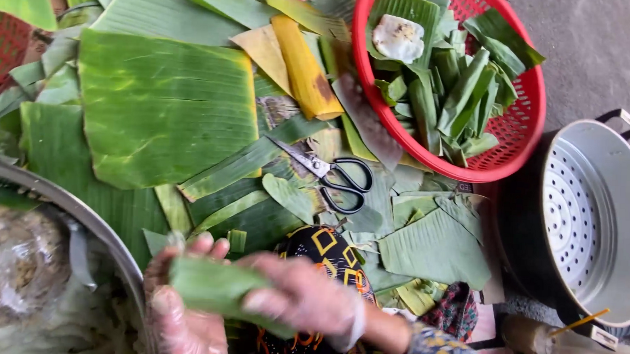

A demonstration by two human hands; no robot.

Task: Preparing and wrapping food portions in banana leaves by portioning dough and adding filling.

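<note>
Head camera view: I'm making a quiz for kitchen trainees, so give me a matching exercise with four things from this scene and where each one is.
Things:
1. scissors
2. white dough piece
3. rolled leaf parcel
4. metal steamer pot

Places:
A. on a leaf in the red basket
B. at the right edge, on the floor
C. lying open on the spread banana leaves
D. between the gloved left hand and right hand

Pairs: 1-C, 2-A, 3-D, 4-B
</note>
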